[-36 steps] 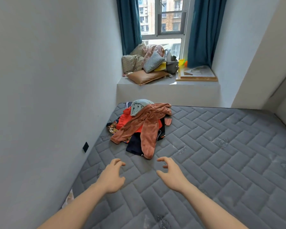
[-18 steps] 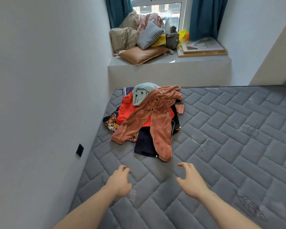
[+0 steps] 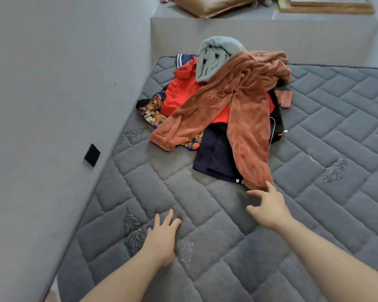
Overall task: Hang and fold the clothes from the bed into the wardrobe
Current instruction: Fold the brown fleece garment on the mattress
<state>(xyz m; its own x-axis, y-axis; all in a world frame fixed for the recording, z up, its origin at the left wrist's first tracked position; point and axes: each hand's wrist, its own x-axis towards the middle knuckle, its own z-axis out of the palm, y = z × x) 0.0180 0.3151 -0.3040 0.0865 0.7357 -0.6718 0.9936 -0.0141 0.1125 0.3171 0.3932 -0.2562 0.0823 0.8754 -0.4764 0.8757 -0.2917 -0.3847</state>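
A pile of clothes lies on the grey quilted mattress [image 3: 314,214] near the left wall. On top sprawl rust-brown fleece trousers [image 3: 244,118], with a pale green garment [image 3: 214,55] at the back, a red shirt [image 3: 183,90], a patterned cloth [image 3: 153,110] and a dark navy piece [image 3: 214,155] under them. My right hand [image 3: 268,205] reaches forward with spread fingers, a fingertip touching the cuff of the near trouser leg. My left hand [image 3: 162,234] hovers low over the mattress, fingers straight, holding nothing.
The grey wall [image 3: 52,105] runs along the left with a black socket [image 3: 92,155]. Behind the pile rises a grey window ledge [image 3: 271,38] bearing a brown cushion [image 3: 214,5] and a wooden tray [image 3: 327,6].
The view has dropped and closed in on the pile. Both hands moved forward; my right hand now reaches the trouser cuff.
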